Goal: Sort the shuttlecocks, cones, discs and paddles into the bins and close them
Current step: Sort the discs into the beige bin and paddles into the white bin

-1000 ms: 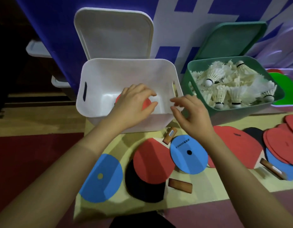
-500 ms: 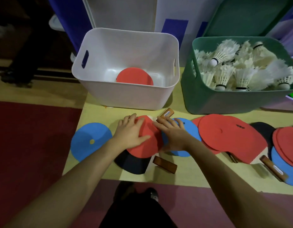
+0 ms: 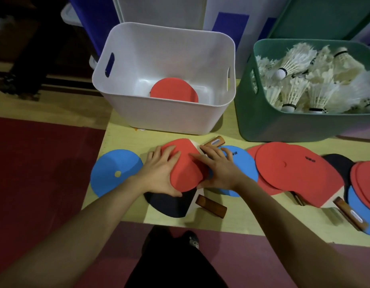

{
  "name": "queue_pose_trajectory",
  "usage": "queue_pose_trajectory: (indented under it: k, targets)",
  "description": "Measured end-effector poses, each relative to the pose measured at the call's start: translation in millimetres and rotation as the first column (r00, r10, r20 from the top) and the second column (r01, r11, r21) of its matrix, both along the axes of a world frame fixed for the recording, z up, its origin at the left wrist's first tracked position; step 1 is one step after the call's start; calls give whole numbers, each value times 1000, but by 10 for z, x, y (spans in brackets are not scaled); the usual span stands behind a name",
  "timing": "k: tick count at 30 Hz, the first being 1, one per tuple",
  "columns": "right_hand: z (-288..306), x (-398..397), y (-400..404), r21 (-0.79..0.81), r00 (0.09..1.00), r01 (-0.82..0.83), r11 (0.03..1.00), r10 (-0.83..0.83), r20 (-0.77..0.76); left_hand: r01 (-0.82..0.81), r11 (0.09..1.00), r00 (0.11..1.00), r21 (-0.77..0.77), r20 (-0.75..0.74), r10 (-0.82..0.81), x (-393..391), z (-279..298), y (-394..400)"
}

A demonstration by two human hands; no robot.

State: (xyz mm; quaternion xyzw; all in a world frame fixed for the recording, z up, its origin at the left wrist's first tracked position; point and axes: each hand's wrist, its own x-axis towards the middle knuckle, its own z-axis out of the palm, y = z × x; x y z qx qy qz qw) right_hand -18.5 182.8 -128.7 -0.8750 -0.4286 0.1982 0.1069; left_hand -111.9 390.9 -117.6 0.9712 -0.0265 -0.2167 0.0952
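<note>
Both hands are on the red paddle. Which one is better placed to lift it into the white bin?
Probably left. The left hand wraps the red paddle at its near edge, directly below the white bin. The right hand lies flatter, partly over the blue disc.
</note>
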Motion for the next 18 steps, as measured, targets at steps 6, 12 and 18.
queue_pose_trajectory:
  k: [6,12,18]
  targets:
    - [280,52,355,-28,997,-53,998,51,-65,119,987,975,-106,201,-96,5,221,365]
    - [448,-28,512,46,991,-81,996,75,113,187,974,929,-124,346,-135,-81,368,668]
    - [365,-369,437,120,968,136,983,-158,195,224,963,941,-153,290,-173,-54,389,798]
